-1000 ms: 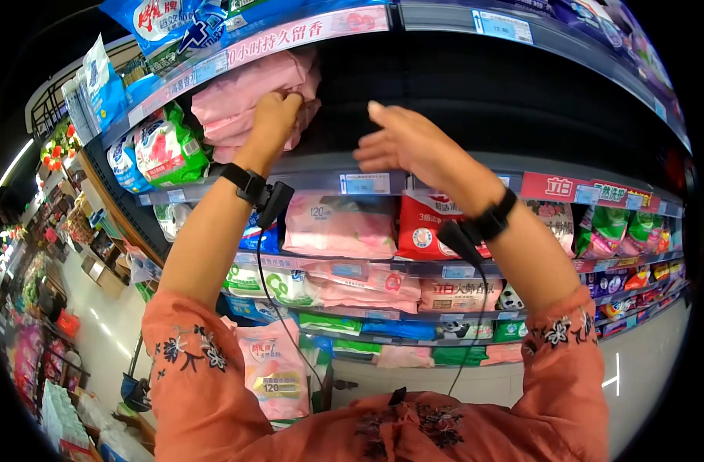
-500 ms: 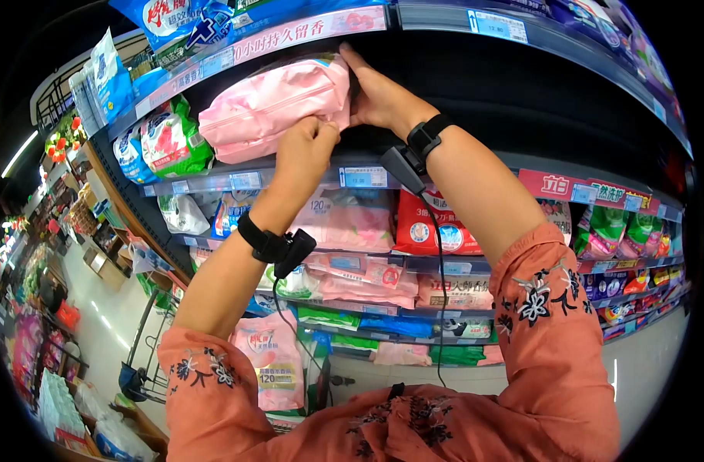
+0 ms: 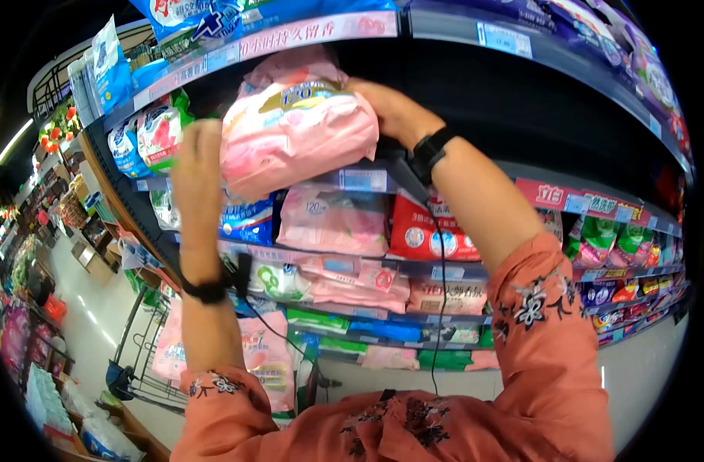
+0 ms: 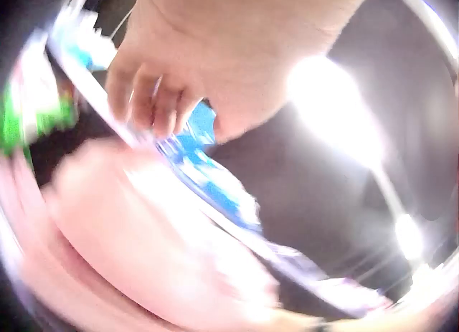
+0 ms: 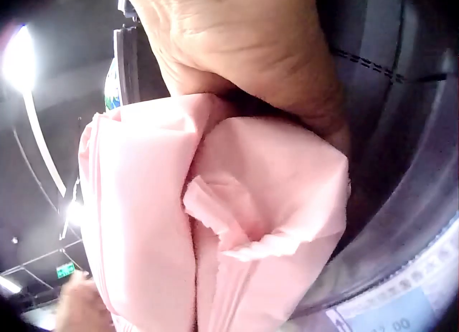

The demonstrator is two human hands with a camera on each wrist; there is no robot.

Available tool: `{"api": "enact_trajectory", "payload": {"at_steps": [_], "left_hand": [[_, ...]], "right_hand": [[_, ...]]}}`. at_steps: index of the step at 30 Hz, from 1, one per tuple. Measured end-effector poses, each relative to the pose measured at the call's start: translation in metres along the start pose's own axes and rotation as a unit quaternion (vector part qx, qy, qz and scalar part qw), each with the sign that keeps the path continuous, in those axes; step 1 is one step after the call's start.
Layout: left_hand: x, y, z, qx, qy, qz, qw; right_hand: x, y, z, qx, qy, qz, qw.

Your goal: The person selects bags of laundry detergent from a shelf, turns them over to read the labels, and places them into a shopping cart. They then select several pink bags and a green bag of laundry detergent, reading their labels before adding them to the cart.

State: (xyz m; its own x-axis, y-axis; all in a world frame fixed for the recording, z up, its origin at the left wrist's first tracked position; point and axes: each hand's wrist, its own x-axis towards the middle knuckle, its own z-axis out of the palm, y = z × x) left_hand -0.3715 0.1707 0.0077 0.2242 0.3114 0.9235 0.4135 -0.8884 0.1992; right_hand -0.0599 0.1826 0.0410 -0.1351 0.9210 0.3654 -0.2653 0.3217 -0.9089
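Observation:
A plump pink bag of washing powder (image 3: 298,138) leans out over the upper shelf's front edge, its printed 120 panel tilted upward. At its right end my right hand (image 3: 394,112) grips the bag, the fingers mostly hidden behind it. Two pink bag ends lie side by side under this hand (image 5: 244,52) in the right wrist view. Blurred, my left hand (image 3: 198,169) is raised at the bag's left side with nothing in it. The left wrist view shows its fingers (image 4: 165,102) loosely bent above the pink bag (image 4: 158,224). A second pink bag (image 3: 294,65) stands behind the first.
Green-and-white bags (image 3: 163,131) stand left on the same shelf. A price rail (image 3: 306,35) runs close overhead. Lower shelves hold a pink bag (image 3: 332,219) and a red bag (image 3: 433,227). Two pink bags sit low left, by a black wire cart (image 3: 148,346).
My right hand came in to the bag's right end. The bag was turned and drawn forward, so its printed face shows. My left hand let go of it and moved left.

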Motion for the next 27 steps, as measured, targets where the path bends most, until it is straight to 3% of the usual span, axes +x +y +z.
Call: {"api": "enact_trajectory", "payload": {"at_steps": [1, 2, 4, 6, 8, 9, 10, 12, 14, 15, 16, 17, 18, 20, 22, 24, 25, 27], "left_hand": [[0.003, -0.028, -0.011, -0.088, 0.069, -0.15, 0.982], [0.006, -0.033, -0.013, -0.161, -0.011, -0.249, 0.955], [0.007, -0.041, -0.016, -0.3, -0.162, -0.43, 0.836], [0.005, -0.072, 0.007, -0.427, -0.182, -0.424, 0.778], [-0.004, -0.062, 0.021, -0.534, -0.181, -0.416, 0.714], [-0.008, -0.07, 0.031, -0.576, -0.158, -0.351, 0.722], [-0.007, -0.064, 0.028, -0.595, -0.146, -0.355, 0.706], [-0.008, -0.037, 0.023, -0.575, -0.129, -0.332, 0.736], [-0.02, -0.06, 0.013, -0.51, -0.155, -0.278, 0.799], [-0.029, -0.106, 0.013, -0.314, -0.181, -0.142, 0.921], [-0.037, -0.085, -0.004, -0.311, -0.193, -0.122, 0.923], [-0.044, -0.062, -0.02, -0.308, -0.205, -0.101, 0.923], [-0.057, -0.05, -0.031, -0.344, -0.149, -0.136, 0.917], [-0.079, -0.035, -0.055, -0.381, -0.123, -0.198, 0.895], [-0.099, -0.023, -0.074, -0.409, -0.117, -0.256, 0.868], [-0.12, -0.018, -0.095, -0.429, -0.11, -0.316, 0.839], [-0.132, -0.014, -0.105, -0.439, -0.107, -0.342, 0.824], [-0.153, -0.01, -0.124, -0.447, -0.097, -0.394, 0.797]], "right_hand": [[0.001, 0.002, -0.002, -0.011, 0.015, 0.019, 1.0], [0.009, -0.002, -0.007, -0.029, 0.028, 0.035, 0.999], [0.015, -0.002, -0.012, -0.036, 0.024, 0.062, 0.997], [0.012, -0.005, -0.007, -0.046, 0.002, 0.059, 0.997], [0.012, -0.006, -0.005, -0.019, 0.0, 0.065, 0.998], [0.012, -0.005, -0.003, -0.035, -0.009, 0.032, 0.999], [0.006, -0.004, 0.003, -0.049, -0.016, 0.003, 0.999], [-0.008, -0.003, 0.017, -0.073, 0.036, -0.046, 0.996], [-0.027, -0.01, 0.04, -0.098, -0.045, -0.077, 0.991], [-0.037, -0.011, 0.049, -0.092, -0.064, -0.113, 0.987], [-0.048, -0.009, 0.059, -0.084, -0.083, -0.145, 0.982], [-0.06, -0.011, 0.073, -0.078, -0.082, -0.104, 0.988], [-0.068, -0.01, 0.081, -0.073, -0.082, -0.065, 0.992], [-0.072, 0.002, 0.073, -0.063, -0.127, -0.114, 0.983], [-0.081, 0.01, 0.079, -0.091, -0.152, -0.103, 0.979], [-0.132, 0.026, 0.115, -0.134, -0.141, -0.186, 0.963], [-0.137, 0.032, 0.119, -0.121, -0.174, -0.165, 0.963], [-0.153, 0.05, 0.141, -0.11, -0.123, -0.135, 0.977]]}}
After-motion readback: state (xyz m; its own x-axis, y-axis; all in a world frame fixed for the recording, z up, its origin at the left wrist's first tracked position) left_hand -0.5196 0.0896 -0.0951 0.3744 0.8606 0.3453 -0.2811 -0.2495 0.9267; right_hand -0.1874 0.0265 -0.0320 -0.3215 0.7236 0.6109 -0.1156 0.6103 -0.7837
